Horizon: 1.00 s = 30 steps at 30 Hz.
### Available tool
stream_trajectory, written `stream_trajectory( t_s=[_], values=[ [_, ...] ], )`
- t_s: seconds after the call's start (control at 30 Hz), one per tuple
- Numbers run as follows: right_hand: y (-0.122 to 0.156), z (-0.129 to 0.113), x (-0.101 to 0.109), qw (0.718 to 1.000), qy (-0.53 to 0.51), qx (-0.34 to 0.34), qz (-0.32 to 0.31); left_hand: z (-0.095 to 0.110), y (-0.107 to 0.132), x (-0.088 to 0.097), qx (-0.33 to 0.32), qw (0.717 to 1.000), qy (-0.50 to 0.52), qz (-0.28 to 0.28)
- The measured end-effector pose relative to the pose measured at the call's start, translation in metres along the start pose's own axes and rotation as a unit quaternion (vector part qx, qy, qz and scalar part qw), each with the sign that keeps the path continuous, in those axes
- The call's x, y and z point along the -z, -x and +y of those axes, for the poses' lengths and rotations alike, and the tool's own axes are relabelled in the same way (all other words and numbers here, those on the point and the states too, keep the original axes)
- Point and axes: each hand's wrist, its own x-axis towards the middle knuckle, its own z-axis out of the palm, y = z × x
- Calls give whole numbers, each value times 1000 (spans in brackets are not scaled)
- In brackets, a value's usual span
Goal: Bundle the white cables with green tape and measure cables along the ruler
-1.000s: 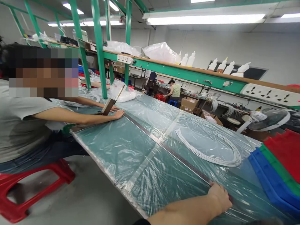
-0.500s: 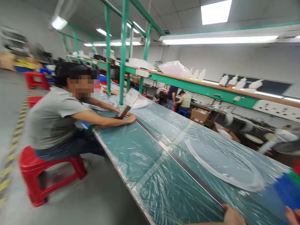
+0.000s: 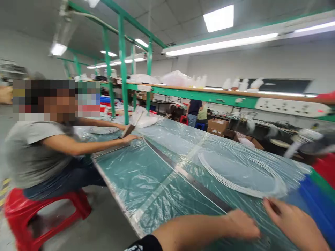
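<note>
A long dark strip (image 3: 195,183) lies across the plastic-covered table, with a thin white wire (image 3: 180,171) running along its edge. My left hand (image 3: 243,225) is closed at the near end, where the wire runs into it; motion blurs the fingers. To its right, my right hand (image 3: 293,223) is raised with curled fingers and the thumb near them; whatever it holds is hidden. A coil of white wire (image 3: 235,188) lies flat just beyond my hands. At the far end of the strip, a co-worker's hand (image 3: 130,138) rests on the table beside a brown block (image 3: 128,130).
The co-worker in a grey shirt (image 3: 39,146) sits on a red stool (image 3: 47,216) at the left. Green posts (image 3: 122,69) and a shelf (image 3: 204,94) with a power strip (image 3: 291,106) stand along the back. Blue material (image 3: 314,205) hangs at the right.
My left hand has moved further into view with its forearm, and my right hand has come in from the right edge. The camera view has shifted. The wire bows slightly off the strip's far part.
</note>
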Motion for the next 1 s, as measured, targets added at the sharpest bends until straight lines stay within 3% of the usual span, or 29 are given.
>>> stream_trajectory(
  t_s=[0.03,0.07,0.13,0.23,0.33,0.43,0.5,0.6,0.67,0.7,0.77,0.83,0.9,1.0],
  values=[
    [2,1,5,999,15,-26,-33,-4,3,4,-12,991,131,26],
    [3,-2,9,998,27,-55,-31,-9,5,9,30,974,218,60],
    [1,-13,12,998,15,-46,-33,-20,9,18,141,916,353,127],
    [-3,-29,11,995,5,-17,-98,-37,5,30,218,867,413,175],
    [-4,-36,13,983,31,-35,-177,-51,-3,40,226,854,430,187],
    [-3,-38,20,983,74,-38,-166,-66,4,42,199,867,433,148],
    [-3,-38,25,984,87,-43,-149,-80,22,37,183,884,420,95],
    [-4,-37,29,990,65,-71,-100,-111,70,20,204,901,383,16],
    [-7,-32,28,990,-62,-120,-51,-140,112,6,253,901,352,-19],
    [-10,-29,28,972,-172,-162,-18,-156,135,-1,282,898,336,-33],
    [-16,-22,29,888,-384,-246,50,-187,184,-15,340,888,307,-52],
    [-21,-16,34,812,-490,-300,106,-212,233,-32,387,875,284,-66],
    [-22,-9,44,788,-505,-323,143,-230,276,-50,427,866,250,-68],
    [-19,5,62,753,-517,-371,167,-249,320,-70,408,894,173,-63]
  ],
)
